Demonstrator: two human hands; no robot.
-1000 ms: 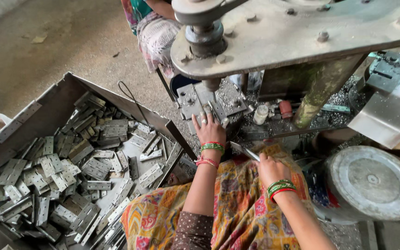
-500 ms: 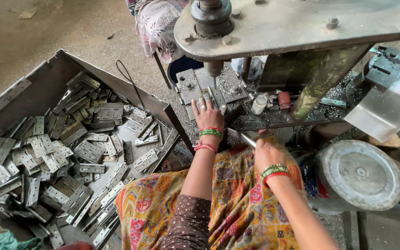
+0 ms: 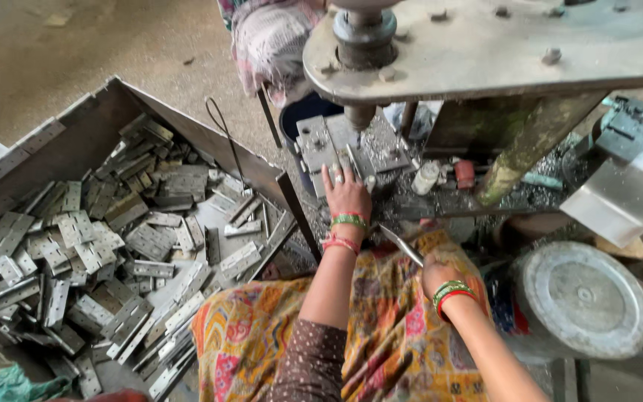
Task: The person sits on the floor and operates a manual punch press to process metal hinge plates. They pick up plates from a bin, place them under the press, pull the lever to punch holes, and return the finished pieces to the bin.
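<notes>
So the left hand (image 3: 345,192) is lying flat with its fingers spread, pressing on a metal hinge plate (image 3: 351,160) that's sitting on the machine bed (image 3: 314,141), right under the drill spindle (image 3: 359,115) of the big grey press (image 3: 500,52). The hand isn't gripping anything, it's just resting on top of the plate.

The right hand (image 3: 440,272) is hanging back over the lap, fingers closed around a thin metal strip (image 3: 402,246) that's sticking out up and to the left, toward the other wrist. Both wrists are wearing green and red bangles.

Off to the left, an open metal bin (image 3: 187,126) is holding a big messy heap of silvery hinges (image 3: 91,260), well apart from the plate under the spindle. On the right, a round grey lid (image 3: 586,298) is sitting near the right arm. A small white bottle (image 3: 426,177) and a red cap (image 3: 465,173) are standing on the worktop just right of the left hand, with metal shavings lying all around them. The person's lap is covered in bright patterned cloth (image 3: 381,335).
</notes>
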